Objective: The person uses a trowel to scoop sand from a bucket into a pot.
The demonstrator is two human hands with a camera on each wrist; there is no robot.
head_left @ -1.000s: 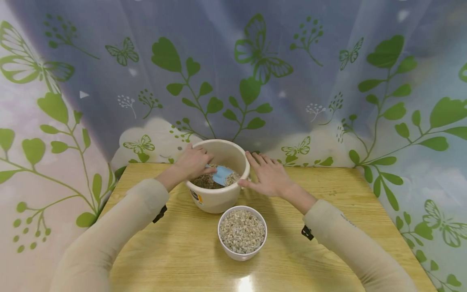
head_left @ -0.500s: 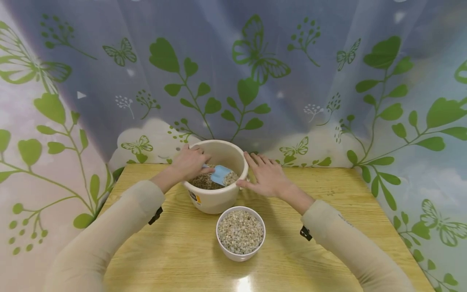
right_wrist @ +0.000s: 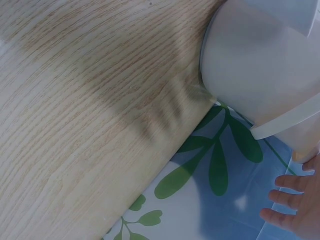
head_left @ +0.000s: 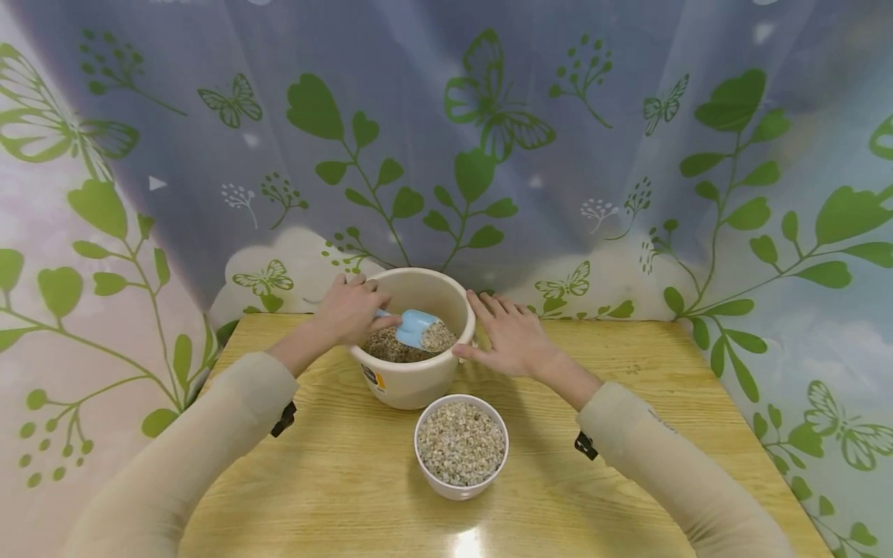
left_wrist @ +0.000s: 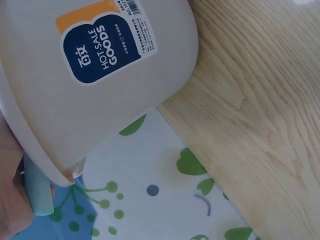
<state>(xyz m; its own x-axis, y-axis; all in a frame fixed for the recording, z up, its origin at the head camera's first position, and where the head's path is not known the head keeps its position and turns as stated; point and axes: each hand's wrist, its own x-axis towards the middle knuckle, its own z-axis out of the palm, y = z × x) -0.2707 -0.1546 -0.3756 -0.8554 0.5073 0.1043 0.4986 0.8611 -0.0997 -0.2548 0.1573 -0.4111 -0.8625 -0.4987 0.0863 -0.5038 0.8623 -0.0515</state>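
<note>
My left hand [head_left: 349,311] grips the handle of a light blue scoop [head_left: 415,327] over the left rim of a cream bucket [head_left: 412,381]. Pale gravel lies on the scoop's blade, inside the bucket's mouth. Darker gravel [head_left: 391,346] covers the bucket's floor. In the left wrist view the handle end [left_wrist: 39,190] pokes out of the fist beside the bucket's labelled wall. Against the bucket's right rim rests my right hand [head_left: 512,337], its fingers straight and spread. A white bowl [head_left: 460,491] heaped with pale gravel stands in front of the bucket.
The wooden table [head_left: 593,465] bears both bucket and bowl. Close behind the bucket hangs a curtain [head_left: 418,116] printed with leaves and butterflies. In the right wrist view the bucket's bail handle [right_wrist: 285,122] hangs at its side.
My left hand has drawn back to the left and lifted a little, bringing the scoop up with gravel on it. My right hand has stayed at the rim.
</note>
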